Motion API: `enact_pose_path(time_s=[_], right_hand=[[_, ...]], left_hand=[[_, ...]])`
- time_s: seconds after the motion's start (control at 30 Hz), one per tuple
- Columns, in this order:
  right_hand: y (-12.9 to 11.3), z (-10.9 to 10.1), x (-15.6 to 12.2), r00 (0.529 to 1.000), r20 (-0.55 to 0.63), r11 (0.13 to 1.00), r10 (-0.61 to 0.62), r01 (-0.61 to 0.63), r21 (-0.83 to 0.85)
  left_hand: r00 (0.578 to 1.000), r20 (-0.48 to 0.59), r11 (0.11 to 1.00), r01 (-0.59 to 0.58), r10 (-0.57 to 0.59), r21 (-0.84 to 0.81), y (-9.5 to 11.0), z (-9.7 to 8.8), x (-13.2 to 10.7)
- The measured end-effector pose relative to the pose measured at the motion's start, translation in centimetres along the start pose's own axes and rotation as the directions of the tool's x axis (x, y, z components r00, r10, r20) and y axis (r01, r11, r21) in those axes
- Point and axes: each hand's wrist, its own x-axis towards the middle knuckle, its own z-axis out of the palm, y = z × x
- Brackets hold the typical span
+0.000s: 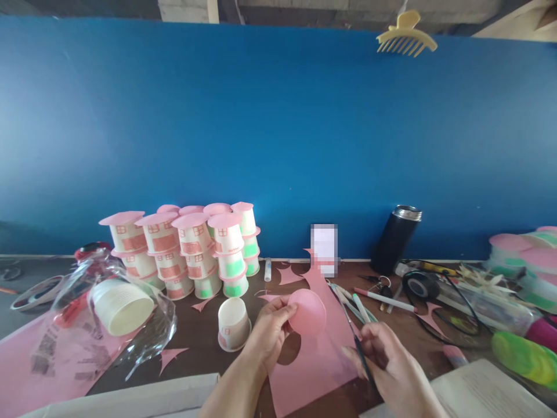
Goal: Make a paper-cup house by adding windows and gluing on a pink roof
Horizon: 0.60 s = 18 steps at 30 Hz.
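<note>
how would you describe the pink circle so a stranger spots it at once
Below the blue wall, on the dark table, lies a pink sheet with a rounded cut-out. Near that cut-out, the left hand pinches the pink circle. Nearby scraps have sharp points; this is a smooth, whole disc.

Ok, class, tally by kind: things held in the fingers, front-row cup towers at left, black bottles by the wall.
Round pink paper disc: 1
Slim black-handled tool: 1
Front-row white paper-cup towers with pink roofs: 4
Black cylindrical bottle: 1
Total: 7
</note>
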Motion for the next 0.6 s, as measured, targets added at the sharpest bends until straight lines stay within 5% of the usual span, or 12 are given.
enact_pose_path(time_s=[0.13,0.27,0.4,0.6], right_hand=[[-0.9,-1.2,0.2,0.992,-0.124,0.984,-0.006,-0.016,-0.177],[-1.3,-0.9,0.1,0.992,-0.129,0.999,-0.007,0.002,-0.041],[-1.4,0.1,0.0,0.998,0.024,0.989,0.053,-0.055,0.140],[-3.0,0.0,-0.5,0.968,0.245,0.981,0.057,-0.100,0.167]], left_hand=[[1.000,-0.026,1.000,0.006,-0.006,0.003,-0.1,-0.2,0.3],[0.999,-0.037,1.000,0.007,-0.007,0.000,-0.1,-0.2,0.4],[0.999,-0.036,1.000,-0.017,0.017,-0.006,-0.2,-0.1,0.4],[0.996,-0.036,0.996,-0.081,0.080,-0.033,-0.2,-0.2,0.5]])
